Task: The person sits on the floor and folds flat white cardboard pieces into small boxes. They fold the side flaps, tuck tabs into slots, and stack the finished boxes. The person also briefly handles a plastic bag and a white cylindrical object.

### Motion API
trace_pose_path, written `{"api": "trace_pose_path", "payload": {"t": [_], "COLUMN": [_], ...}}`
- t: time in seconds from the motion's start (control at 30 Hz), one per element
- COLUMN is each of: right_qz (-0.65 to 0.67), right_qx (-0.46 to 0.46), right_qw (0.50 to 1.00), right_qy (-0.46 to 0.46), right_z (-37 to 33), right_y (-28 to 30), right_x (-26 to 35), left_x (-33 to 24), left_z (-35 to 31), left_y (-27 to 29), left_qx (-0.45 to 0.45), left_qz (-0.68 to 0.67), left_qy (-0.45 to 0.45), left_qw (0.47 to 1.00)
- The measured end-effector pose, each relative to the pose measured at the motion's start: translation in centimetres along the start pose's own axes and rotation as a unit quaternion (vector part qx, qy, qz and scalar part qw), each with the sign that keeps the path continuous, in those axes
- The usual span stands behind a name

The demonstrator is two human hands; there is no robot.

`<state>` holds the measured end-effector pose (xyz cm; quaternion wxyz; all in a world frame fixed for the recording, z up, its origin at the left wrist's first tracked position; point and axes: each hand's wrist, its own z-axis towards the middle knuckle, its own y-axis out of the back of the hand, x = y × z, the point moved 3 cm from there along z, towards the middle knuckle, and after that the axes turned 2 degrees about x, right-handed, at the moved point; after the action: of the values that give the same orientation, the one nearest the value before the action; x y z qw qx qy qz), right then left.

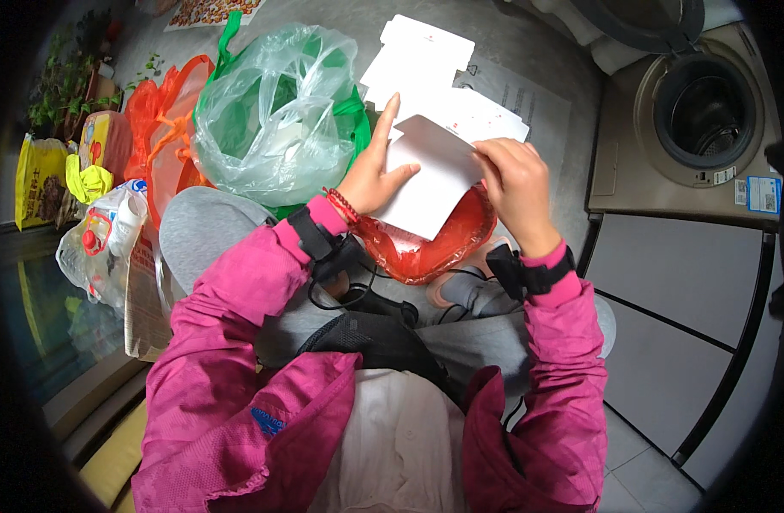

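A white folded piece of card (428, 175) is held up in front of me between both hands. My left hand (370, 175) grips its left side, with the thumb across the front and the index finger pointing up. My right hand (518, 184) is closed on the card's upper right corner in a pinch. Beneath the card lies a shiny red plastic bag (426, 256), its contents hidden. Just beyond are flattened white cardboard boxes (422, 53), partly overlapping another white box piece (486, 115).
A green bag (356, 115) lined with a clear plastic bag (272, 162) stands left, beside red bags (148, 107). Farther left are a yellow packet (40, 184) and a bag of plastic bottles (101, 239). At right, a washing machine (610, 162) has its door ajar above grey cabinet panels (665, 274).
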<state>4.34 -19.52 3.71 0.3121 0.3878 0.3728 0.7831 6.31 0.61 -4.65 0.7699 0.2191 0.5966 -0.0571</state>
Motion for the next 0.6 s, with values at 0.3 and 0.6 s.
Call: {"api": "trace_pose_path", "payload": {"t": [0.3,0.6], "right_qz": [0.107,0.238], "right_qx": [0.056,0.160], "right_qw": [0.982,0.937], "right_qy": [-0.145,-0.201], "right_z": [2.8,3.5], "right_y": [-3.6,0.0], "right_x": [-5.0,-5.0], "left_x": [4.2,-2.0], "left_z": [1.6,0.5], "left_y": [0.2,3.6], "left_qx": [0.070,-0.029], "left_qz": [-0.131,0.394], "left_qy": [0.209,-0.120], "left_qw": [0.967,0.911]}}
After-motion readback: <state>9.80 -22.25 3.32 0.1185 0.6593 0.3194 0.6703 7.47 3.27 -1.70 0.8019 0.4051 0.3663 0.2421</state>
